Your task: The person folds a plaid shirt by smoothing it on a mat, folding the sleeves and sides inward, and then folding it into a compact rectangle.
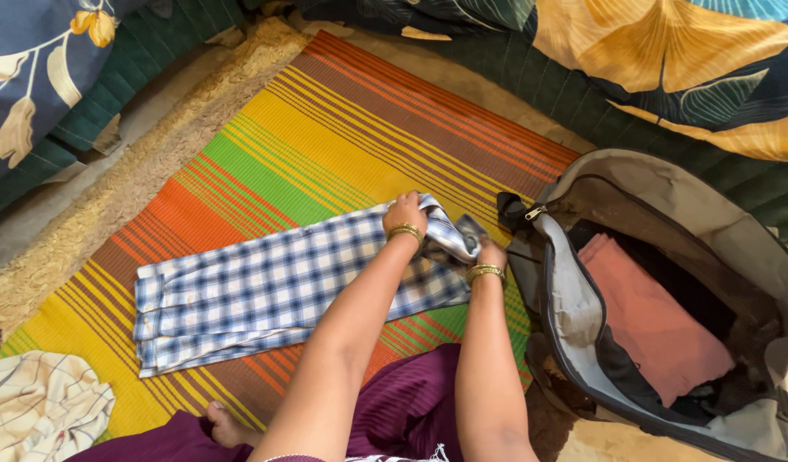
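A blue-and-white checked shirt (265,295) lies folded into a long strip across a bright striped mat (325,145). My left hand (405,214) grips the shirt's right end from above, where the cloth is lifted and turned over. Just to the right, my right hand (490,255) holds the same bunched end (452,235) from below. Both wrists wear gold bangles.
An open grey bag (710,222) sits right of the mat with a folded pink cloth (650,321) inside. A white striped cloth (39,402) lies at the bottom left. Floral bedding (684,60) and a beige shaggy rug (112,197) border the mat. My foot (223,423) and purple garment (411,402) are near the bottom edge.
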